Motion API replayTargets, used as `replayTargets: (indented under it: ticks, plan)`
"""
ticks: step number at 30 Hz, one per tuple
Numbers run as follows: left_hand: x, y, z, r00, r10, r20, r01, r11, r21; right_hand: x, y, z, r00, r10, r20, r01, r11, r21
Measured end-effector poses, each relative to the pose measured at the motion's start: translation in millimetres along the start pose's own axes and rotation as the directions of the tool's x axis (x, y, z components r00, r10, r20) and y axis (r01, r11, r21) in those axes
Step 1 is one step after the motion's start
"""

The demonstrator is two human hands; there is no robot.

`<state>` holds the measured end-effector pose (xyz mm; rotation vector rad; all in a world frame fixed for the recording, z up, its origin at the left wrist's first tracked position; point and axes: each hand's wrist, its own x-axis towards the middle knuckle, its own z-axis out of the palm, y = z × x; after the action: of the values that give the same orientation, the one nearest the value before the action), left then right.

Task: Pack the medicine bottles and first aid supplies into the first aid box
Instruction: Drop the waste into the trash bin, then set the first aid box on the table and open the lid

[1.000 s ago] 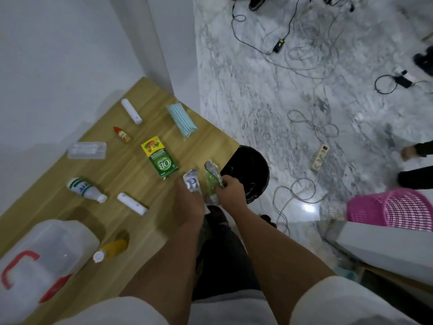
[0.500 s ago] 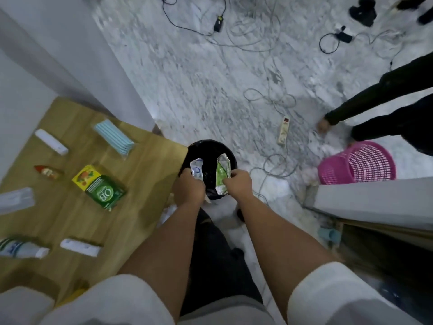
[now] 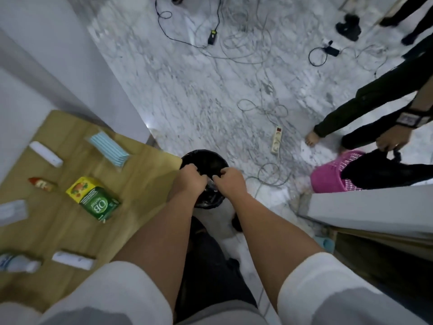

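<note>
Over the black bin (image 3: 204, 154) beside the table's corner, my left hand (image 3: 187, 184) and my right hand (image 3: 230, 181) hang with fingers curled down into its mouth. A pale scrap glints between them; whether either hand grips it is hidden. On the wooden table (image 3: 145, 174) lie a green OB box (image 3: 98, 202), a pack of blue face masks (image 3: 109, 150), a white tube (image 3: 45, 154), a small red-capped bottle (image 3: 42, 184), a clear packet (image 3: 11, 211), a white bottle (image 3: 17, 263) and another white tube (image 3: 73, 260). The first aid box is out of view.
A pink basket (image 3: 328, 179) stands on the marble floor at the right, with another person's hand (image 3: 393, 139) and foot (image 3: 311, 138) near it. A power strip (image 3: 277, 139) and loose cables cross the floor. A grey ledge (image 3: 375, 207) juts in at right.
Both hands carried the two wrappers from the table edge out over the bin and dipped into its mouth; the wrappers no longer stick up. The view swung right, dropping the first aid box from sight.
</note>
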<state>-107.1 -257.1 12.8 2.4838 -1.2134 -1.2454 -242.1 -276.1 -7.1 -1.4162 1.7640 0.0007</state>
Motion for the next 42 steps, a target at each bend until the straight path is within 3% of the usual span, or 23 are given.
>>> replayTargets:
  ticks: [5,12,18,22,27,33,38,42]
  plan:
    - [-33.3,-17.9,-57.7,0.993,0.012,-0.116,-0.009,1.000,0.029,-36.3,-55.0,-5.2,0.976,-0.205,0.080,0.217,0.951,-0.220]
    - [-108.8,-121.5,-171.4,0.924,0.031,-0.382,-0.016,0.999,0.044,-109.1,-155.0,32.4,0.846,-0.466,0.259,0.532,0.705,-0.469]
    - [-210.6,-275.4,-234.2,0.800,-0.201,-0.565,0.203,0.977,-0.061,-198.9,-241.5,116.6,0.632,-0.687,0.359,0.755,0.439,-0.488]
    - [-273.8,-373.2,-232.4,0.707,-0.322,-0.629,0.375,0.925,-0.052,-270.3,-276.3,184.7,0.418,-0.782,0.461,0.864,0.186,-0.468]
    - [-314.4,-460.4,-213.7,0.625,-0.333,-0.706,0.482,0.876,0.014,-329.1,-294.9,275.4,0.195,-0.790,0.581,0.912,-0.072,-0.405]
    - [-306.2,-519.7,-192.0,0.467,-0.293,-0.834,0.561,0.828,0.023,-345.5,-298.7,358.5,-0.031,-0.820,0.572,0.874,-0.299,-0.382]
    - [-317.7,-520.9,-158.1,0.328,-0.208,-0.921,0.625,0.779,0.047,-346.6,-264.7,363.4,-0.177,-0.867,0.466,0.839,-0.380,-0.390]
    - [-349.3,-493.7,-119.0,0.258,-0.192,-0.947,0.620,0.785,0.010,-358.9,-221.2,321.3,-0.218,-0.892,0.395,0.848,-0.374,-0.376]
